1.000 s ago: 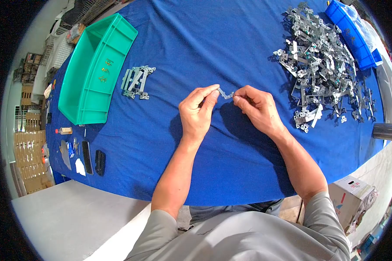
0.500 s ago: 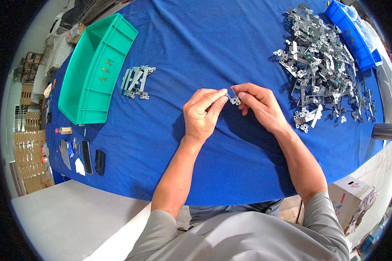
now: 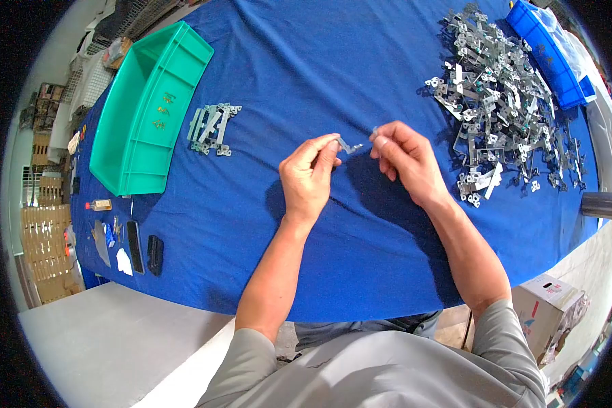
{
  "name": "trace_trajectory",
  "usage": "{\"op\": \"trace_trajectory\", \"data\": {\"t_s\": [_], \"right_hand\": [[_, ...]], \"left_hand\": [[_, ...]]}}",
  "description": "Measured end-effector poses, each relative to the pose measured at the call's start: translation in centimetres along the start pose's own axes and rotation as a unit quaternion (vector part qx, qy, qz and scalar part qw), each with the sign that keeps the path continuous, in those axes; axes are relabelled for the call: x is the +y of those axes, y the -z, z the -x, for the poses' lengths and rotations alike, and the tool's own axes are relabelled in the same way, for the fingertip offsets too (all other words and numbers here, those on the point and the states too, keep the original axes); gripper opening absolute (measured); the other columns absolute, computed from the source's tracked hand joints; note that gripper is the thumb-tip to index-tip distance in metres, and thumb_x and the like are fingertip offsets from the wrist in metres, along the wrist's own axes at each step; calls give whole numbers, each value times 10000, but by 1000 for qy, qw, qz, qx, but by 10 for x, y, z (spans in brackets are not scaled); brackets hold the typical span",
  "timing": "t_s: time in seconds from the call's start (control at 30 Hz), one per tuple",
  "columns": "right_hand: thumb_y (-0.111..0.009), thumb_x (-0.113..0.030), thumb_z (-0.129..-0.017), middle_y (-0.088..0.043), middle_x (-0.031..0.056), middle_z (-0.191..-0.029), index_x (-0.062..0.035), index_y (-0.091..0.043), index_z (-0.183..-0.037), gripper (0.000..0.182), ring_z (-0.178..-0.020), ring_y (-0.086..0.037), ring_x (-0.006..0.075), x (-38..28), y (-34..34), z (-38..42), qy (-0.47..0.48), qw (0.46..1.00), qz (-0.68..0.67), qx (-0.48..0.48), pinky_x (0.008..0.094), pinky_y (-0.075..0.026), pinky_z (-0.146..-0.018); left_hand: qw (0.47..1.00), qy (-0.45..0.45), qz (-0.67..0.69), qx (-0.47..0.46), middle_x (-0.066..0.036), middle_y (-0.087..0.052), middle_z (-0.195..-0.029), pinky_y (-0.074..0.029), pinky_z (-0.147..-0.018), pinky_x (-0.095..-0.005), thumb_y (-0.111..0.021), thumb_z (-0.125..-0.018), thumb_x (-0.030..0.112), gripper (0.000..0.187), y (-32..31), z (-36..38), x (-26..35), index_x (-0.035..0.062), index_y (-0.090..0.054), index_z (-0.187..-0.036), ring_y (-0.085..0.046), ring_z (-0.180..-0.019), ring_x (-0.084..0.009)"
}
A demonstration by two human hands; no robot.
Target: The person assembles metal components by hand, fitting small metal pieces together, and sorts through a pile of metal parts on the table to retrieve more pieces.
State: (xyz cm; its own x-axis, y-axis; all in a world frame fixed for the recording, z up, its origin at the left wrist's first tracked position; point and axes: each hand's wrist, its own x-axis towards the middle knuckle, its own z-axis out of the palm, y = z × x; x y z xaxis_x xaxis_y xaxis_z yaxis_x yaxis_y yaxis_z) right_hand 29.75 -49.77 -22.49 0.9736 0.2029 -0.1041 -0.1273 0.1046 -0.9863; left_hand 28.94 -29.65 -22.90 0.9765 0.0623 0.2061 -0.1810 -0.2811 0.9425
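Over the blue cloth, my left hand (image 3: 307, 178) pinches a small bent metal bracket (image 3: 349, 147) between thumb and fingertips. The bracket's free end points right, toward my right hand (image 3: 409, 162). That hand is closed in a pinch, a short gap away from the bracket. A greyish bit shows at its fingertips, too small to make out. Left of both hands, several similar metal brackets (image 3: 211, 128) lie in a small group. A large heap of metal brackets (image 3: 500, 88) covers the right side of the cloth.
A green plastic bin (image 3: 153, 146) stands at the left, a blue bin (image 3: 552, 58) at the far right. Near the left edge lie a small bottle (image 3: 100, 205) and dark flat objects (image 3: 135, 246). A cardboard box (image 3: 547, 306) sits below the table at right.
My hands have moved slightly apart, the left one going left. The bracket now shows clearly in my left fingers, separated from my right hand.
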Motion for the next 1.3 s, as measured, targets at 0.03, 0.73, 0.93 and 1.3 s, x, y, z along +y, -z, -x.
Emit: {"op": "trace_trajectory", "data": {"t_s": [0.03, 0.73, 0.93, 1.3], "right_hand": [[-610, -195, -1040, -648, -3, -840, -29, -676, -1073, 182, -675, -553, 56, 0, -2, 2, 18, 998, 57, -15, 241, -442, -557], [-647, -170, -1008, -615, 7, -711, -1, -679, -1002, 171, -629, -529, 61, 5, -6, 3, 65, 983, 169, -19, 276, -423, -544], [-633, -162, -1014, -647, 23, -725, -1, -678, -1019, 167, -625, -593, 88, -5, -12, 7, 27, 985, 168, 4, 280, -475, -562], [-565, -178, -1054, -676, 54, -900, 12, -642, -1205, 255, -734, -643, 101, 3, -6, 2, -8, 998, 13, -53, 273, -554, -635]], "left_hand": [[999, 33, 33, 10, -46, -756, -921, -507, -576, -223, -682, -1008, 132, 169, 0, -1, 0, 30, -764, -1116, -709, -741, -102], [999, 11, 38, 17, -35, -748, -914, -503, -590, -218, -692, -997, 113, 163, -2, 1, -3, 39, -770, -1119, -689, -737, -90], [994, -105, -44, 8, -71, -751, -926, -518, -631, -245, -730, -949, 65, 147, 2, -3, -2, 15, -780, -1077, -689, -762, -109], [979, -187, -79, 0, -115, -756, -935, -550, -722, -286, -753, -889, -7, 149, 4, -4, 3, 5, -784, -1035, -711, -811, -172]]}}
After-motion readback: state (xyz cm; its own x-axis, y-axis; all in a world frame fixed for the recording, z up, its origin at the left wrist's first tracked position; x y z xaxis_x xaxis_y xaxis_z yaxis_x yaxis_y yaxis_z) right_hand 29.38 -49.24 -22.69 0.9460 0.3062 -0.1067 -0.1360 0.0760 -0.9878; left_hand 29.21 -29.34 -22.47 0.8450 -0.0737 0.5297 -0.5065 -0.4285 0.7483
